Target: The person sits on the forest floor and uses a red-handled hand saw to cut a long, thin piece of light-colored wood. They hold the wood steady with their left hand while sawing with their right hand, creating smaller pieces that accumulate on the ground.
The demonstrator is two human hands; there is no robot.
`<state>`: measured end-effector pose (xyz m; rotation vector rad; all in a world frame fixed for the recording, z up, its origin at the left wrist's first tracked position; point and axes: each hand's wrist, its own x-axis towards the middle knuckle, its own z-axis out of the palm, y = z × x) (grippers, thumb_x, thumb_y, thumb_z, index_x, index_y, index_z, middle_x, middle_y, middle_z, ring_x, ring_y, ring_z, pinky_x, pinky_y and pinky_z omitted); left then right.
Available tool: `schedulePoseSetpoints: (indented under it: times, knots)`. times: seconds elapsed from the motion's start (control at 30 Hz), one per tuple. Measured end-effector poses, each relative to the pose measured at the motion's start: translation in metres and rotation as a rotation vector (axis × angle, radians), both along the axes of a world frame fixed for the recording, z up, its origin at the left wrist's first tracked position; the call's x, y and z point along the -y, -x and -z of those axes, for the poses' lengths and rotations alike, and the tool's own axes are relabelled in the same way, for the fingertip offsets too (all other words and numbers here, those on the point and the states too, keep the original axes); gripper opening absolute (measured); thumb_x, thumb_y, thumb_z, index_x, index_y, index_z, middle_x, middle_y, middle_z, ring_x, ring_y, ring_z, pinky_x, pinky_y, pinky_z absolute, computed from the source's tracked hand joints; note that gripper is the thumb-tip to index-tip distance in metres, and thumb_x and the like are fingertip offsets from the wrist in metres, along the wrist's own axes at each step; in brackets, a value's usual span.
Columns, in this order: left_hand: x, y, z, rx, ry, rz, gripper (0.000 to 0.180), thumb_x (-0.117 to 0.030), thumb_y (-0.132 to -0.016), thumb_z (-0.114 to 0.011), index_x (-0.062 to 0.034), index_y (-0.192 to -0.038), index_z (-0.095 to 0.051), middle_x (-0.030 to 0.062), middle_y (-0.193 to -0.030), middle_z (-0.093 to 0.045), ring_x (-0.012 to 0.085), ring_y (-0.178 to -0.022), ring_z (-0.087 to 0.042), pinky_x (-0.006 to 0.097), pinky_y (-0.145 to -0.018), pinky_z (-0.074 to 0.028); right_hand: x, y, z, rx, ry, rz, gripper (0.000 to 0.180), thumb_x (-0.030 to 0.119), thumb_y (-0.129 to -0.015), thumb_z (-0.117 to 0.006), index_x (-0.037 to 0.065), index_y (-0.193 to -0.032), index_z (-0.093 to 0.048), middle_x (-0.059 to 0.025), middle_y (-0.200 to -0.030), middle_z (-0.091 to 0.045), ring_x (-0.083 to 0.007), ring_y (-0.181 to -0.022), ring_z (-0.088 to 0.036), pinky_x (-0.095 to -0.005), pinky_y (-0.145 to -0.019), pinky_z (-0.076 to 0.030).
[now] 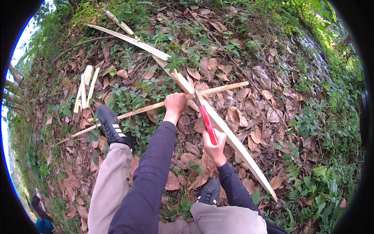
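My left hand (176, 104) is closed round a thin wooden strip (224, 88), which runs from the lower left to the upper right. Just right of that fist, the strip crosses over a longer pale wooden plank (233, 136) lying on the ground. In my right hand (214, 147) is a hand saw (205, 115) by its red handle. Its narrow blade points away from me and meets the strip close beside my left fist. My left shoe (112, 124) stands over the strip's near part, partly hiding it.
Several short pale sticks (83, 90) lie in a small pile at the left. Beyond my hands is another long, pointed wooden piece (132, 42). Brown dry leaves (187, 163) and green plants cover the ground. My right shoe (209, 191) is near the lower middle.
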<state>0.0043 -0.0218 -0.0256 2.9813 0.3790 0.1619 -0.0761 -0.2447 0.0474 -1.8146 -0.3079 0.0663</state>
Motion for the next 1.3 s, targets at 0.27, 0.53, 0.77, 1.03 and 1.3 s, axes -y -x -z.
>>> schedulePoseSetpoints:
  times: [0.27, 0.53, 0.77, 1.03, 1.3]
  knots:
    - [0.000, -0.003, 0.001, -0.043, 0.007, -0.008, 0.015, -0.023, -0.073, -0.069, -0.0087, -0.072, -0.074, 0.0155, -0.070, -0.070, 0.0320, -0.068, -0.072, 0.043, -0.063, -0.058, 0.044, 0.046, 0.002, 0.132, 0.107, -0.072, 0.003, 0.003, -0.073, -0.063, 0.002, -0.071, -0.063, -0.0109, -0.058, -0.059, -0.0235, -0.048, -0.061, -0.0322, -0.051, -0.047]
    - [-0.008, -0.011, -0.005, -0.069, 0.045, -0.074, 0.013, -0.021, -0.074, -0.069, -0.0088, -0.076, -0.074, 0.0161, -0.076, -0.071, 0.0328, -0.073, -0.072, 0.044, -0.067, -0.058, 0.028, 0.035, 0.006, 0.098, 0.074, -0.093, 0.007, 0.004, -0.077, -0.064, 0.001, -0.071, -0.061, -0.0090, -0.055, -0.053, -0.0214, -0.043, -0.055, -0.0316, -0.047, -0.042]
    - [-0.009, -0.009, 0.004, -0.048, 0.031, -0.057, 0.013, -0.021, -0.075, -0.069, -0.0093, -0.075, -0.074, 0.0156, -0.075, -0.071, 0.0324, -0.072, -0.072, 0.043, -0.066, -0.058, 0.033, 0.040, 0.001, 0.080, 0.055, -0.054, 0.017, 0.002, -0.077, -0.063, 0.003, -0.064, -0.052, -0.0048, -0.051, -0.043, -0.0162, -0.040, -0.046, -0.0309, -0.045, -0.036]
    - [-0.008, -0.011, 0.002, -0.037, 0.026, -0.052, 0.013, -0.021, -0.075, -0.069, -0.0087, -0.074, -0.074, 0.0159, -0.074, -0.071, 0.0325, -0.071, -0.072, 0.043, -0.066, -0.059, 0.030, 0.035, -0.001, 0.033, 0.049, -0.068, 0.008, 0.003, -0.077, -0.063, 0.002, -0.069, -0.060, -0.0044, -0.051, -0.045, -0.0148, -0.041, -0.047, -0.0303, -0.046, -0.037]
    - [-0.008, -0.010, -0.001, -0.053, 0.034, -0.060, 0.012, -0.018, -0.072, -0.069, -0.0077, -0.073, -0.074, 0.0160, -0.075, -0.071, 0.0322, -0.072, -0.072, 0.043, -0.067, -0.059, 0.027, 0.036, -0.002, 0.055, 0.072, -0.065, 0.007, 0.005, -0.077, -0.063, 0.001, -0.070, -0.061, -0.0059, -0.052, -0.048, -0.0179, -0.042, -0.050, -0.0310, -0.047, -0.039]
